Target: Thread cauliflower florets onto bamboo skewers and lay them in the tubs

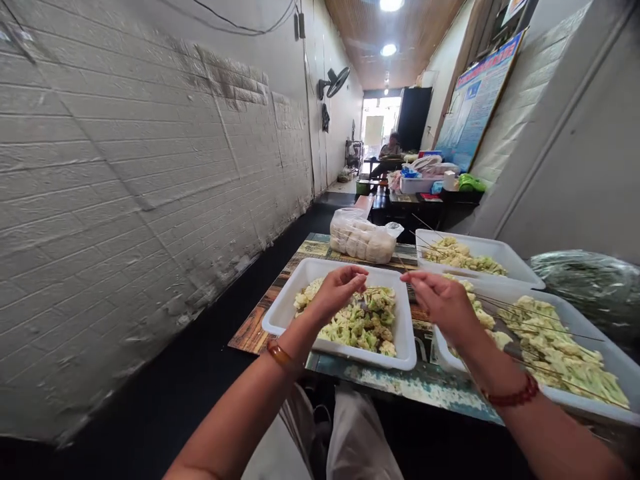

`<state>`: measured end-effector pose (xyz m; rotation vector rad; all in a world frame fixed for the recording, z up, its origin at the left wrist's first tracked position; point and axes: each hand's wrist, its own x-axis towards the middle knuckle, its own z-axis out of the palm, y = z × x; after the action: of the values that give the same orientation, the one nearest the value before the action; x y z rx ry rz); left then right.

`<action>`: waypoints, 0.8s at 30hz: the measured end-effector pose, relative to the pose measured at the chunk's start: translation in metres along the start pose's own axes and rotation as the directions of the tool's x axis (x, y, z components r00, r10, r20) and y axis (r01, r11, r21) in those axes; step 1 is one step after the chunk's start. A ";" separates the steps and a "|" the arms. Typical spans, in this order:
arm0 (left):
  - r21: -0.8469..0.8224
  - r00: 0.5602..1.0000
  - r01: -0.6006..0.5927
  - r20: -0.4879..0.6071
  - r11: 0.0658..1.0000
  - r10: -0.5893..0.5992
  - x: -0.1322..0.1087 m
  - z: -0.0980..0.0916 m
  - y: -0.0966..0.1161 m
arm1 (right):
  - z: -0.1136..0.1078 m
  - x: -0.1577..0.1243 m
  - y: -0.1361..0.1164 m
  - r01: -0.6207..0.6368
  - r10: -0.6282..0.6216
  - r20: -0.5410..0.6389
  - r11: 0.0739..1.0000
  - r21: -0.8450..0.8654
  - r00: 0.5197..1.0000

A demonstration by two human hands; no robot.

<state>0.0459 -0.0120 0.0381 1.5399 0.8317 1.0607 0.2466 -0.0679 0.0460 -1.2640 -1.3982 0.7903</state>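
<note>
My left hand (343, 287) is above a white tray (273, 320) of cut cauliflower florets (360, 323). Its thumb and fingers are pinched together, and whatever is between them is too small to make out. Level with it on the right, my right hand (443, 300) pinches a thin skewer (401, 261), of which only a short length shows at the fingertips. Below that hand, a second tray (590, 317) holds skewered cauliflower (555, 340), with thin sticks jutting out. The two hands are apart.
Behind the second tray stands another white tray (505, 250) with skewered cauliflower. A clear bag of pale rounded pieces (363, 240) lies at the table's back. A plastic-wrapped green bundle (590, 287) is at far right. A person (393, 145) sits in the distance.
</note>
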 end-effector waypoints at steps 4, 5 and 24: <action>0.379 0.993 -0.085 0.108 0.922 0.047 0.029 0.007 -0.022 | 0.001 0.036 0.008 0.023 -0.024 0.017 0.998 0.054 1.000; 0.479 0.987 -0.121 0.151 0.869 0.054 0.035 0.009 -0.027 | 0.004 0.042 0.011 0.022 -0.024 0.032 0.997 0.068 0.999; 0.906 0.937 -0.348 0.331 0.241 0.108 0.092 0.041 -0.061 | 0.003 0.057 0.037 -0.038 0.055 -0.069 0.973 0.228 0.996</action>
<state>0.1187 0.0700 -0.0052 2.8682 1.2311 0.4722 0.2601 -0.0049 0.0252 -1.1403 -1.1848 0.8987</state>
